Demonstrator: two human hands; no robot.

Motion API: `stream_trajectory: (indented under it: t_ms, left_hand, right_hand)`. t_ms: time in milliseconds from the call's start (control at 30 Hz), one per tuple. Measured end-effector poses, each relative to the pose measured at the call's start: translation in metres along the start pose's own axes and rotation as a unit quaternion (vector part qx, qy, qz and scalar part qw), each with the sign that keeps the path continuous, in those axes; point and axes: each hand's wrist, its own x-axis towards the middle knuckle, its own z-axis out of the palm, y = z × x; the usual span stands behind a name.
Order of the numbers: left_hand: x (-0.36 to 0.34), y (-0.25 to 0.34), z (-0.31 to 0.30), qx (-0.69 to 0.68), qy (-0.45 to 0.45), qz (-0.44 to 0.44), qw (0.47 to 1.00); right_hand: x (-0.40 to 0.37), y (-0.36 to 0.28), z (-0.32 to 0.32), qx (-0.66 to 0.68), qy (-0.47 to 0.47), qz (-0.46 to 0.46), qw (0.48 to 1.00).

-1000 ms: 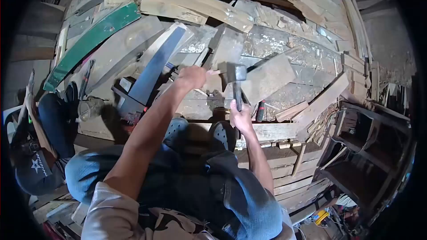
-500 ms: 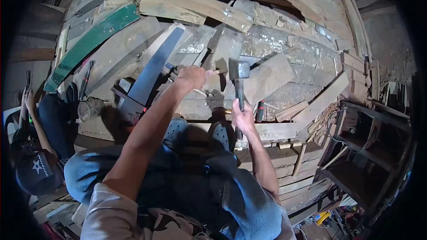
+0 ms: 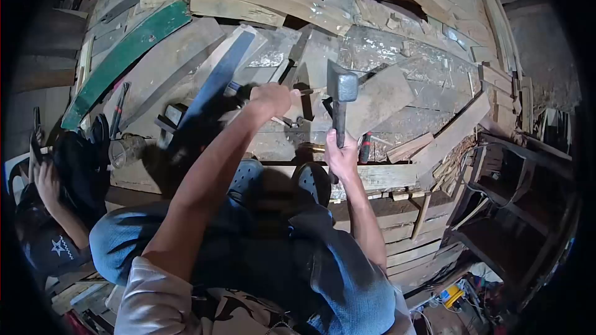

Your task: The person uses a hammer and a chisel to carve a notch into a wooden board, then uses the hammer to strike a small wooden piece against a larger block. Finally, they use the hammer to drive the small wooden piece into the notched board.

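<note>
My right hand (image 3: pixel 341 156) is wrapped round the dark handle of a hammer (image 3: pixel 344 82), whose heavy metal head is raised over the boards. To its left, my left hand (image 3: pixel 271 100) is closed on a thin, light wooden stick (image 3: pixel 305 92), which pokes out toward the hammer head. Most of what the left hand grips is hidden by its fingers. A wide flat board (image 3: pixel 382 100) lies just right of the hammer. Below the left hand is a small metal piece (image 3: pixel 297 122), too small to name. A red-and-black handled tool (image 3: pixel 365 147) lies beside my right hand.
A green curved board (image 3: pixel 127 65) and a blue-grey board (image 3: pixel 217 80) lie to the left, near a glass jar (image 3: pixel 127 152). A co-worker's hand (image 3: pixel 46 180) shows at far left. Dark shelving (image 3: pixel 515 211) stands at right. Wood scraps (image 3: pixel 450 170) pile near it.
The hammer head has risen slightly and shifted right, its face now turned more toward me. My left hand stays almost in place. The co-worker's hand and capped head have moved at the far left.
</note>
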Motion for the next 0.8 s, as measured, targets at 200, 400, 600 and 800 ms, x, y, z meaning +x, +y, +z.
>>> stream_trajectory:
  t_ms: [200,400,600,800]
  left_hand:
    - [-0.007,0.006,-0.007,0.010,0.006,-0.012,1.000]
    - [-0.002,-0.001,-0.003,-0.001,-0.011,0.000,1.000]
    - [0.001,0.001,-0.005,0.021,-0.012,0.005,1.000]
    - [0.009,-0.012,0.008,0.037,-0.016,0.049,0.998]
  right_hand:
    - [0.003,0.024,0.002,-0.109,-0.006,0.069,0.992]
    - [0.005,-0.005,-0.007,-0.040,0.000,-0.006,0.999]
    - [0.005,0.025,0.001,-0.112,0.002,0.013,0.994]
    - [0.004,-0.018,-0.003,-0.096,0.010,0.028,0.995]
